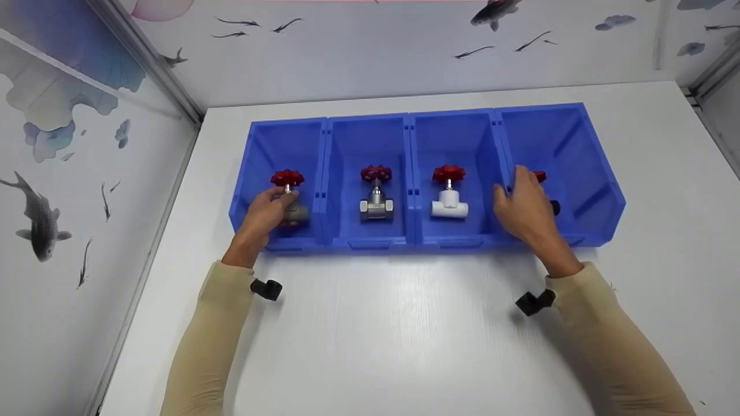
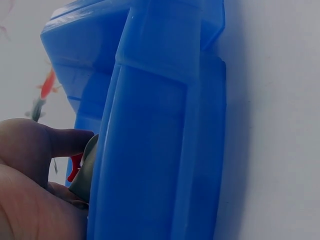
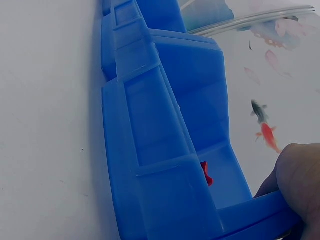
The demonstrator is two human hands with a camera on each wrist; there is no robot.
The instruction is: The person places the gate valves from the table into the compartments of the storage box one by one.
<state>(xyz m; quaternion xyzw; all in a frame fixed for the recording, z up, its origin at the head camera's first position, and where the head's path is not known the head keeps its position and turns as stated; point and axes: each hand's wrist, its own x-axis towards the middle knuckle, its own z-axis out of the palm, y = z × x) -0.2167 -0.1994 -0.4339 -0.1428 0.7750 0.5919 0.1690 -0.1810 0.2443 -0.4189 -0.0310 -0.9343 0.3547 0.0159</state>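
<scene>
My left hand point(image 1: 266, 214) reaches into the leftmost blue bin and grips a valve with a grey-green body point(image 1: 296, 214) and red handwheel point(image 1: 287, 177). In the left wrist view, the thumb and fingers lie around its body point(image 2: 88, 167), partly behind the bin's front wall. My right hand point(image 1: 527, 207) is over the divider of the two right bins, its thumb on the left side and fingers on the right. Beneath it, a valve with a red handwheel point(image 1: 540, 176) and black end point(image 1: 555, 207) is mostly hidden. I cannot tell what these fingers hold.
Between the hands, a metal valve point(image 1: 376, 208) and a white valve point(image 1: 450, 207), both with red handwheels, stand in the middle bins. The joined blue bins point(image 1: 370, 245) sit on a white table point(image 1: 393, 329). Patterned walls point(image 1: 347, 63) rise behind and at the left.
</scene>
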